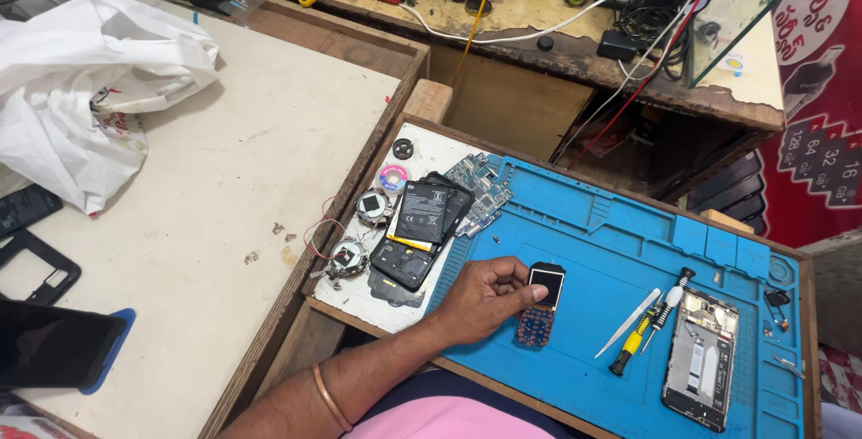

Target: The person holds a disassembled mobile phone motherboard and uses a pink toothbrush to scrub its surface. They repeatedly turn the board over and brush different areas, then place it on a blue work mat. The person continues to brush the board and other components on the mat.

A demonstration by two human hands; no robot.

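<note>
My left hand [489, 295] rests on a blue repair mat [593, 223], its arm coming in from the lower left with a bangle on the wrist. The fingers are curled, and thumb and forefinger pinch the top edge of a small bare keypad phone [541, 311] with a dark screen, which lies flat on the mat. To its right lie a white spudger [628, 322], a yellow-and-black screwdriver [633, 345] and a thinner screwdriver [669, 300]. My right hand is out of sight.
An opened smartphone frame [700, 358] lies at the mat's right end. Left of the hand sit a dismantled phone with a battery [422, 215], a circuit board [485, 183] and small round parts. On the left table are a white plastic bag [81, 80] and a black phone [49, 345].
</note>
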